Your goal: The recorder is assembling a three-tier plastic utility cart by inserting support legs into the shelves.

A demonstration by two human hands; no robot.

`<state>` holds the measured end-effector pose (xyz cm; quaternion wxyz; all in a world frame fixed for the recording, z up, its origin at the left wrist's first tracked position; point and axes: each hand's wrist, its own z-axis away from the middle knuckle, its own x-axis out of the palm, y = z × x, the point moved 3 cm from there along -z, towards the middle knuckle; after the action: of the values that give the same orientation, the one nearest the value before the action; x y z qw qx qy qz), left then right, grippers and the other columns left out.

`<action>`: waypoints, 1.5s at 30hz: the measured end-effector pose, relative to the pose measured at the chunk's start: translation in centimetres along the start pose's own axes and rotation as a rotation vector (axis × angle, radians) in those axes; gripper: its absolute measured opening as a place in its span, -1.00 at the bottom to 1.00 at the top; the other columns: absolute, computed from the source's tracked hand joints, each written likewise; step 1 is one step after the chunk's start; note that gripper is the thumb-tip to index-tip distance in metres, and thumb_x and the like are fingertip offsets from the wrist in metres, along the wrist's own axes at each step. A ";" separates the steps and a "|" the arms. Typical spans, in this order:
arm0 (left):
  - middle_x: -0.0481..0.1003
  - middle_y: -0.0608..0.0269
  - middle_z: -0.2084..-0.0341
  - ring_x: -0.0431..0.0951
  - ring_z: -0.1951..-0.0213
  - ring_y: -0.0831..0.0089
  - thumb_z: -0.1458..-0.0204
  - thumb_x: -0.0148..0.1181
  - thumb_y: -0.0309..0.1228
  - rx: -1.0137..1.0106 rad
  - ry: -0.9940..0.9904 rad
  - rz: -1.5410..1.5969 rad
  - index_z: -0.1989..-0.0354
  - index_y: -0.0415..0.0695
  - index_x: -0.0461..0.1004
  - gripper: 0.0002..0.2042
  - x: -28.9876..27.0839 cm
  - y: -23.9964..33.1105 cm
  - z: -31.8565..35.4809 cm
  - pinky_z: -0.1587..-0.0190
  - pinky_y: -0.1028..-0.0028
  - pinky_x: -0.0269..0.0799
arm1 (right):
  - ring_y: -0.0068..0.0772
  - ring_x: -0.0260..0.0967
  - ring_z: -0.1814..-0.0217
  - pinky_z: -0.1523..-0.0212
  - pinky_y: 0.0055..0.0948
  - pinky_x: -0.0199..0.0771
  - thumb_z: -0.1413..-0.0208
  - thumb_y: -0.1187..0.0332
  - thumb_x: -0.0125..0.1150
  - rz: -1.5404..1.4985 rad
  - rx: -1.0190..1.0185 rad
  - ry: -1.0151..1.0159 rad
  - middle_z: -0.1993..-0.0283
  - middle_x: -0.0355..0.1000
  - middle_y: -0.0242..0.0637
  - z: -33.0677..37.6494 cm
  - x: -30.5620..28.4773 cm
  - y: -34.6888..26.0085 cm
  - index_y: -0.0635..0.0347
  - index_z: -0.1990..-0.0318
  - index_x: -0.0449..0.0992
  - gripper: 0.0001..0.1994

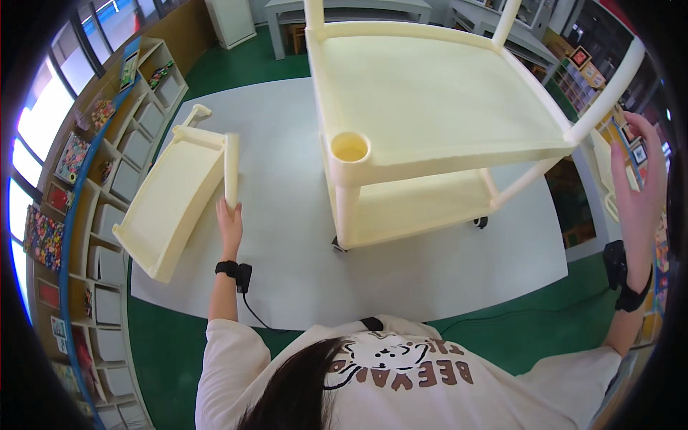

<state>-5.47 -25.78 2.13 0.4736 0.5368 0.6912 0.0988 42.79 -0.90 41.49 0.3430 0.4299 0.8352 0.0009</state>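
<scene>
A cream plastic trolley (437, 93) stands upright on the grey-white table, with two shelves joined by posts and black casters under the lower shelf (423, 204). Posts rise from its upper shelf, and a round socket (350, 147) sits in the near left corner. Left of it lies a separate cream shelf tray (175, 193) with a short tube at its far end. My left hand (230, 223) has its fingers closed round the near end of a cream tube (231, 172) beside that tray. My right hand (641, 168) is raised beside the right post (609, 89), fingers apart, apparently holding nothing.
The table (279, 272) rests on a green floor (172, 351). Shelving with white bins (107, 265) curves along the left under windows. Grey tables (344, 11) stand at the back, and more shelves are at the right. Each wrist wears a black strapped device with a cable.
</scene>
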 end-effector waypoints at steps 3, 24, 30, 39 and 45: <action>0.31 0.07 0.29 0.31 0.23 0.20 0.09 0.06 -0.47 0.079 0.085 0.056 0.08 -0.27 0.24 -0.65 -5.3 4.9 -0.9 0.14 0.40 0.21 | -0.31 0.21 0.08 0.06 -0.46 0.21 0.07 0.45 0.07 -0.136 -0.191 -0.015 0.13 0.27 -0.18 -0.7 -2.1 -5.9 0.24 0.08 0.26 -0.66; 0.37 0.53 0.30 0.31 0.14 0.52 0.27 0.06 -0.57 0.865 0.603 -0.447 0.28 0.20 0.49 -0.63 -17.1 32.2 0.3 -0.04 0.26 -0.29 | -0.16 0.35 0.53 0.55 -0.37 0.35 0.22 0.43 0.17 -1.058 -0.857 -0.132 0.55 0.34 -0.08 -2.7 -1.9 -21.7 0.49 0.11 0.13 -0.50; 0.40 0.39 0.20 0.32 0.06 0.37 0.18 0.08 -0.41 1.023 0.688 -0.557 0.25 0.02 0.48 -0.75 -18.0 34.4 0.1 -0.04 0.30 -0.12 | -0.15 0.38 0.35 0.41 -0.38 0.39 0.24 0.51 0.09 -1.320 -0.644 -0.380 0.40 0.35 0.01 -5.1 -1.4 -24.5 0.46 0.07 0.11 -0.50; 0.28 0.12 0.07 0.25 0.02 0.29 0.30 0.26 -0.41 0.673 0.064 0.311 0.00 -0.16 0.17 -0.40 -11.9 28.9 -1.0 0.00 0.35 0.14 | -0.58 0.08 0.68 0.54 -0.69 0.25 0.08 0.31 0.09 -1.859 -0.027 -0.530 0.64 0.20 -0.40 -8.4 -2.4 -19.8 0.31 0.26 0.21 -0.69; 0.37 0.11 0.19 0.39 0.17 0.40 0.19 0.23 -0.34 0.278 -0.469 0.769 -0.14 -0.15 -0.16 -0.23 -5.3 27.6 0.9 0.04 0.42 0.16 | -0.56 0.12 0.69 0.49 -0.57 0.27 0.14 0.33 0.14 -2.364 0.037 -0.497 0.69 0.20 -0.45 -10.0 -1.4 -18.5 0.13 0.48 0.21 -0.80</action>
<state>13.02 -19.39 22.35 0.4694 0.8202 0.3231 0.0498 24.30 -10.68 44.45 0.2770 -0.6064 0.6238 -0.4080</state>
